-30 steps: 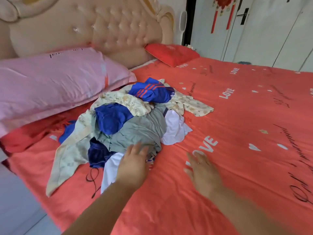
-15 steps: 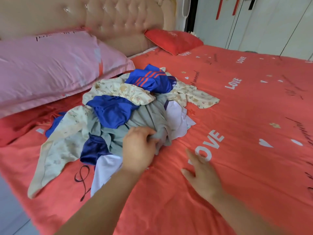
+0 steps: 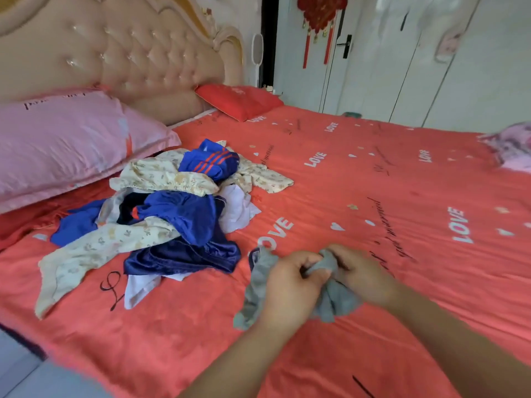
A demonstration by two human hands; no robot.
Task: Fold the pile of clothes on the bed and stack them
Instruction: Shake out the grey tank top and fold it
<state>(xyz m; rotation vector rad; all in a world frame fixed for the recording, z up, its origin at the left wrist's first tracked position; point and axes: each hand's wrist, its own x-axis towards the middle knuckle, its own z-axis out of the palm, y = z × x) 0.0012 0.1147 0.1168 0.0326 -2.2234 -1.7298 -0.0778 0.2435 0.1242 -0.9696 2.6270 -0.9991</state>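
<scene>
A loose pile of clothes [image 3: 172,214] lies on the red bed [image 3: 373,196], left of centre: blue garments, cream printed pieces and white ones, all tangled. A crumpled grey garment [image 3: 258,282] is off the pile, to its right, over the bedspread. My left hand [image 3: 290,285] and my right hand [image 3: 359,274] are side by side, both closed on the bunched top of that grey garment. The rest of it hangs crumpled below and between my hands, partly hidden by them.
A pink pillow [image 3: 71,145] lies against the padded headboard [image 3: 129,53] at the left, and a red pillow [image 3: 238,101] sits at the back. A pink patterned cloth [image 3: 514,150] shows at the right edge. White wardrobe doors [image 3: 431,58] stand behind the bed.
My left hand pulled the grey garment out of the pile and brought it to the right. My right hand left the bedspread and took hold of the same garment.
</scene>
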